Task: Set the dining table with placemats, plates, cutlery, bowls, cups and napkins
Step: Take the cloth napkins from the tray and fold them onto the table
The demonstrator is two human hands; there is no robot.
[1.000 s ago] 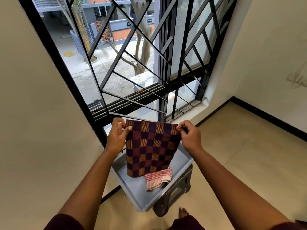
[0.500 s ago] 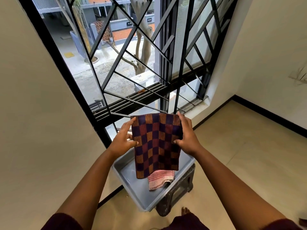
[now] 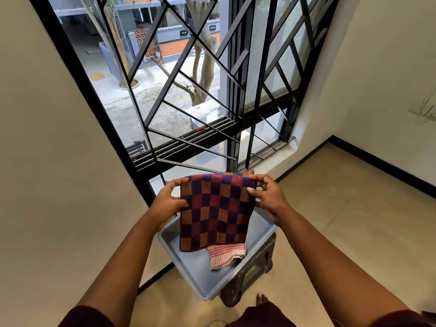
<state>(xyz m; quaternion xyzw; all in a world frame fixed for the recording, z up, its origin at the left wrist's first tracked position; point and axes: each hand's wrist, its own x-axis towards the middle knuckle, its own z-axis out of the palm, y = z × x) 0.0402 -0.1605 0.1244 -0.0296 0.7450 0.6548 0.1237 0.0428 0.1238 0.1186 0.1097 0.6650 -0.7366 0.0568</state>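
- As far as this single view shows, the task stands near its beginning: no dining table, plate, cutlery, bowl or cup is in sight, so nearly all the setting appears still to be done, and the present step is judged to be the handling of one cloth taken as a napkin or placemat.
- Landmark: the shallow grey plastic tray (image 3: 188, 263), which rests on a dark stool-like stand (image 3: 254, 272) on the pale tiled floor, below the black-barred window (image 3: 212, 90).
- Left of the tray's middle and above its left rim, the left hand (image 3: 166, 205) pinches the cloth's left edge, thumb on the near face and fingers curled behind.
- Directly above the tray hangs the checked cloth of purple, dark red and orange woven squares (image 3: 215, 211); it is folded over at its top, held taut between both hands, and its lower edge dips just over the tray floor. Whether it touches the tray cannot be told.
- In the tray, under the checked cloth's lower right corner, lies a crumpled red-and-white small-check cloth (image 3: 224, 256), not yet picked up.
- Above the tray's right rim, the right hand (image 3: 269, 197) pinches the cloth's upper right corner, thumb in front, fingers bent over the fold.
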